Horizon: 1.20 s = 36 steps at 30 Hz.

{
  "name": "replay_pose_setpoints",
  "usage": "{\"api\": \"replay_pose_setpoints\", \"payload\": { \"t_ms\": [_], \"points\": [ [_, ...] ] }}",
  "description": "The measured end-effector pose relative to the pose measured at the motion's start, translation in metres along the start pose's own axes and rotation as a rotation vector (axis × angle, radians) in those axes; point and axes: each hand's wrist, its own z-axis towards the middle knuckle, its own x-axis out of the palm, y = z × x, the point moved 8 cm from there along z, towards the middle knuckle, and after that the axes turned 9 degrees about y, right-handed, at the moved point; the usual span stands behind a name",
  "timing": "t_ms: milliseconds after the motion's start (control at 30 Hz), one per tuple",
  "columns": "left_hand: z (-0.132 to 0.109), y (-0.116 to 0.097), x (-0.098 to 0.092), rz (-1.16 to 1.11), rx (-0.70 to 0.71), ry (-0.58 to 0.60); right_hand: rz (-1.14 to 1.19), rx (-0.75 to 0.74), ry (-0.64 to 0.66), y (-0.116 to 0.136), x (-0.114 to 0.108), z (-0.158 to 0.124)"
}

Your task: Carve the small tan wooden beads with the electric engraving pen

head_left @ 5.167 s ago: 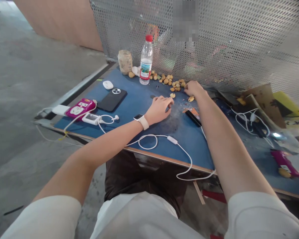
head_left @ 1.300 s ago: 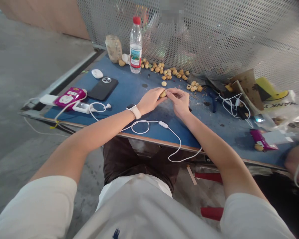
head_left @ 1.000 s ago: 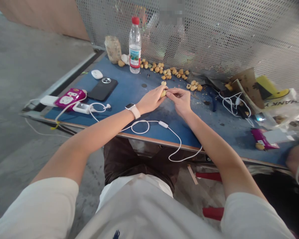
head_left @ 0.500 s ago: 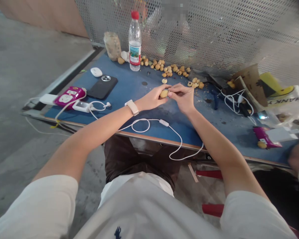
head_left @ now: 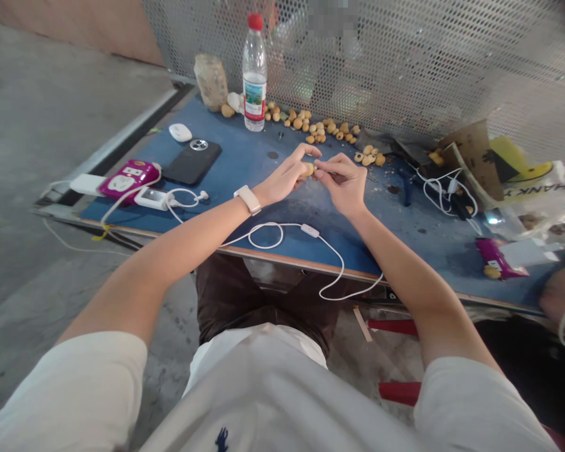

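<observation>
My left hand (head_left: pixel 289 172), with a pale band on the wrist, holds a small round yellow-brown fruit (head_left: pixel 310 169) low between thumb and fingers. Its index finger is raised and arched above the fruit. My right hand (head_left: pixel 343 179) is closed in a pinch, thumb and fingertips right at the fruit's edge. Whether a bit of skin is between those fingertips is too small to tell. Both hands are above the middle of the blue table (head_left: pixel 282 245). Behind them, a row of similar fruits (head_left: pixel 317 129) lies along the mesh panel, with a few more fruits (head_left: pixel 370 156) right of it.
A water bottle (head_left: pixel 255 78) and a cloudy jar (head_left: pixel 211 83) stand at the back. Left lie a black phone (head_left: pixel 193 163), a white case (head_left: pixel 180 132) and a magenta socket block (head_left: pixel 127 179). A white cable (head_left: pixel 266 235) loops in front; a plastic bag (head_left: pixel 532 182) sits right.
My left index finger has lifted off the fruit and now arches up. The fruit sits lower in the left fingers and is mostly covered. The fruit piece behind my hands is no longer visible.
</observation>
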Motion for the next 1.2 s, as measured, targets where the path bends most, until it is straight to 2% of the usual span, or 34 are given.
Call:
{"api": "replay_pose_setpoints", "payload": {
  "t_ms": [233,367,533,767,867,1033,1200],
  "points": [
    [-0.002,0.000,0.000,-0.035,-0.036,-0.030,0.039,0.028,-0.077,-0.003,0.005,-0.002],
    [-0.004,-0.002,0.003,-0.055,-0.058,-0.035,-0.006,0.003,-0.072,0.007,0.002,0.000],
    [-0.006,-0.005,0.003,-0.059,-0.065,-0.033,0.061,0.007,-0.027,0.014,0.006,0.003],
    [-0.009,-0.006,-0.002,-0.001,0.019,-0.015,0.164,0.084,-0.009,0.011,0.015,0.005],
    [-0.009,-0.008,-0.002,0.011,0.060,-0.022,0.164,0.066,-0.028,0.012,0.015,0.006],
    [-0.005,-0.008,0.000,-0.027,0.030,-0.052,0.098,0.038,-0.044,0.012,0.014,0.008],
    [-0.002,0.000,-0.002,-0.144,-0.068,-0.142,-0.043,0.021,-0.072,0.016,0.012,0.007]
  ]
}}
